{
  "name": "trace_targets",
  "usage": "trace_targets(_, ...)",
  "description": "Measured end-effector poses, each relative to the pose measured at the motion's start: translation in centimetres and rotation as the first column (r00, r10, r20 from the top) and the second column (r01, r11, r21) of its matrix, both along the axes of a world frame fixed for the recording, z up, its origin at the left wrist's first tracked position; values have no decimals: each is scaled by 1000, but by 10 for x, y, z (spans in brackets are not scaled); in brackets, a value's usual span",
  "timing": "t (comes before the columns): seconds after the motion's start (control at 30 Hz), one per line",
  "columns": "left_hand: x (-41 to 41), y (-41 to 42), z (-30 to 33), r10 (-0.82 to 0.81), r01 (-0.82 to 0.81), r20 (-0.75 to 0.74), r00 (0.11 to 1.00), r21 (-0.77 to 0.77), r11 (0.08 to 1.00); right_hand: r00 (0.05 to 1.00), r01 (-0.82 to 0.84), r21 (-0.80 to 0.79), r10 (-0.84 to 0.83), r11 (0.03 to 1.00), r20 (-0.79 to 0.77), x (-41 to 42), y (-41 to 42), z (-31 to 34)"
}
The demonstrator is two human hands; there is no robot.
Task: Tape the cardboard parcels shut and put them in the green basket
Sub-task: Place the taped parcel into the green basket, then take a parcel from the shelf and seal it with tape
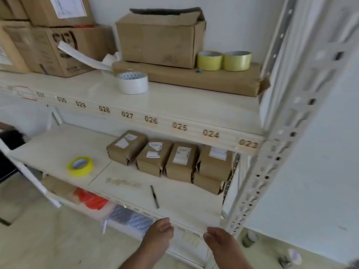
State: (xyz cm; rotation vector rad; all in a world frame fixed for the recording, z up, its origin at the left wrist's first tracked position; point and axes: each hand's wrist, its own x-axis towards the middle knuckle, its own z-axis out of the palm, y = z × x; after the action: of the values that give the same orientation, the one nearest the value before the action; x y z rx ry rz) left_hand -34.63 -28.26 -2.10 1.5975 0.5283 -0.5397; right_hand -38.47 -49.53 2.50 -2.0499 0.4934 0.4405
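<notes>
Both hands are down at the front edge of the lower shelf (58, 144) and neither is holding anything. The left hand (158, 232) has its fingers bunched loosely together; the right hand (217, 239) looks loosely curled too, though it's blurry.

The cardboard parcels (169, 158) sit in a row at the back right of that same shelf, labels up, with one stacked on another at the right end. They're straight ahead of and beyond both hands, well apart from them. I'd say the right hand is a bit nearer the stacked end.

The yellow tape roll (81, 166) lies flat off to the left, so the left hand looks like the natural one for it. There's a dark pen (154, 196) between hands and parcels. No green basket in view.
</notes>
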Motion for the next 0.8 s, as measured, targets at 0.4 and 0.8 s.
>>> trace_targets(0.4, 126, 49, 30, -234, 219, 220, 947, 93, 971, 874, 478, 107, -484, 872, 39, 117, 43, 14)
trace_targets(0.8, 255, -75, 7, -323, 333, 320, 891, 26, 943, 668, 728, 98, -734, 679, 122, 234, 5, -14)
